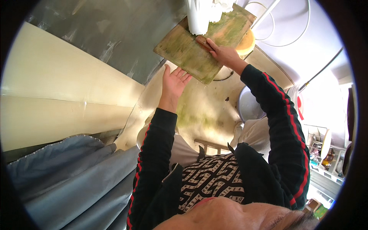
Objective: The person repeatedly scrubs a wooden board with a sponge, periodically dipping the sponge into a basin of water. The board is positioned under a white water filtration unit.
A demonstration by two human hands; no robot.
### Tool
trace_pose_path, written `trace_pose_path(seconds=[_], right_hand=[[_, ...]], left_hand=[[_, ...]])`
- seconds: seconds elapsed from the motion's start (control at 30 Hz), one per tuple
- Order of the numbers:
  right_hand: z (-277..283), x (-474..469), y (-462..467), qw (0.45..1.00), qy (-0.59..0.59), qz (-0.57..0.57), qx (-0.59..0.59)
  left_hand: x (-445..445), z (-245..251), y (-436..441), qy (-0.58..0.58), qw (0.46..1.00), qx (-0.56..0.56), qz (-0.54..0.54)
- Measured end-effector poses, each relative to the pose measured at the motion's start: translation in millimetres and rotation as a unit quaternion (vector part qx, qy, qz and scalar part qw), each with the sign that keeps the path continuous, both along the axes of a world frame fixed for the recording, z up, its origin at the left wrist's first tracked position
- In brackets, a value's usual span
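A flat rectangular board (184, 47), with green and brown stains on its face, lies before me at a slant. My right hand (225, 54) grips a small brown block-like tool (203, 43), possibly a wooden brush, against the board's face; its underside is hidden. Palm up and fingers spread, my left hand (176, 80) is at the board's near edge. Whether its fingertips touch that edge I cannot tell. A white cylindrical object (198, 17) is at the board's far side, beside the tool's far end.
A yellow round object (246, 43) shows past the board's right edge. On the floor (201, 112) to the right sits a blue-grey basin (249, 105). A dark grey surface (115, 37) spans the upper left, above grey fabric (86, 184). Far right is a wire rack (316, 143).
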State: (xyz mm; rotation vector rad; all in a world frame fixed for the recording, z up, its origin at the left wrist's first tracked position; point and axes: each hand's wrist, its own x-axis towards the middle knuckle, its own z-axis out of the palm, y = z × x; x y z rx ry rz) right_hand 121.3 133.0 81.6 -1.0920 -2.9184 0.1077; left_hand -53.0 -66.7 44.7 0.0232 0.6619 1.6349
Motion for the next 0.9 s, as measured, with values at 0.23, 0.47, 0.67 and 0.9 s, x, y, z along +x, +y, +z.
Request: trace_pose_path(seconds=[0.23, 0.47, 0.67, 0.9], right_hand=[[-20, 9, -67, 0.987, 0.018, 0.075, -0.139], [-13, 57, 12, 0.996, 0.045, -0.059, -0.049], [-4, 58, 29, 0.987, 0.073, -0.102, -0.101], [-8, 89, 75, 0.984, 0.022, -0.155, -0.080]], left_hand=[[12, -19, 12, 0.017, 0.994, -0.086, 0.059], [19, -42, 25, 0.102, 0.990, -0.087, -0.049], [28, -46, 33, 0.128, 0.984, -0.102, -0.066], [31, -44, 35, 0.138, 0.981, -0.124, -0.050]])
